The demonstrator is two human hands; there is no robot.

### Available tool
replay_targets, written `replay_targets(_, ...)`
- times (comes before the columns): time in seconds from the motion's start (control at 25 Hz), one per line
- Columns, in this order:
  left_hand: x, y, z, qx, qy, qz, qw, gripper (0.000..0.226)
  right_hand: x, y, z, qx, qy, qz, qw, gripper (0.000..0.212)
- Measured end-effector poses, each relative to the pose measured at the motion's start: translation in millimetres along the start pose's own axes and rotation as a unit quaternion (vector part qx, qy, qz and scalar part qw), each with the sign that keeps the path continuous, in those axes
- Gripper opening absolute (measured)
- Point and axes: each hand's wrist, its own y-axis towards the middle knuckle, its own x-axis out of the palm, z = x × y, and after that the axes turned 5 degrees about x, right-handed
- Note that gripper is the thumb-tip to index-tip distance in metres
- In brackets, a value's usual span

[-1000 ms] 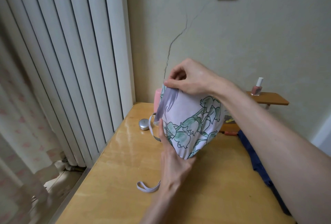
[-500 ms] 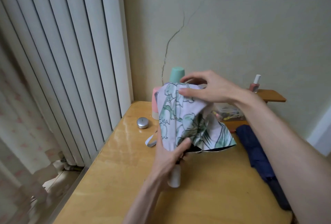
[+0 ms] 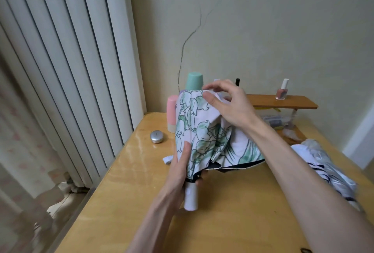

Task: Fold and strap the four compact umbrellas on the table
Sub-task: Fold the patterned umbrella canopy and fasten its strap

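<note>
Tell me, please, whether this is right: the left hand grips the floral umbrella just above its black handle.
Not quite: the head view shows that the handle is white, not black. The left hand does grip the floral umbrella just above it.

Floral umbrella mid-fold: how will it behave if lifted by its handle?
The canopy looks floppy: it sags in loose folds below the right hand. The handle looks stiff and smooth, possibly slippery; the left hand grips just above it. The strap hangs loose, so folds may spread if released.
</note>
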Motion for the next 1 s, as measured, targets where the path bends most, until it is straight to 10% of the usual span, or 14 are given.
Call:
replay_targets(0.12, -3.2, 3.4, 3.0, 0.015, -0.024, 0.016, 0.999, 0.094, -13.9, -30.1, -1.3, 0.033, -0.033, -0.093, 0.995, 0.072)
replay_targets(0.28, -9.9, 6.5, 12.2, 0.029, -0.054, 0.036, 0.997, 0.07, -7.6, -69.6, 26.3, 0.004, -0.113, -0.15, 0.982, 0.071)
replay_targets(0.56, -2.4, 1.1, 18.2, 0.076, -0.037, 0.061, 0.995, 0.071, 39.1, -83.7, 53.8, -0.141, -0.223, 0.108, 0.959, 0.017)
replay_targets(0.72, -6.8, 2.9, 20.3, 0.084, -0.069, 0.084, 0.991, 0.061, 28.5, -88.9, 54.5, -0.012, 0.07, 0.195, 0.978, 0.026)
replay_targets(1.0, -17.0, 7.8, 21.2, 0.11, -0.015, 0.129, 0.985, 0.042, 12.0, -96.3, 53.4, 0.001, -0.008, -0.064, 0.998, 0.065)
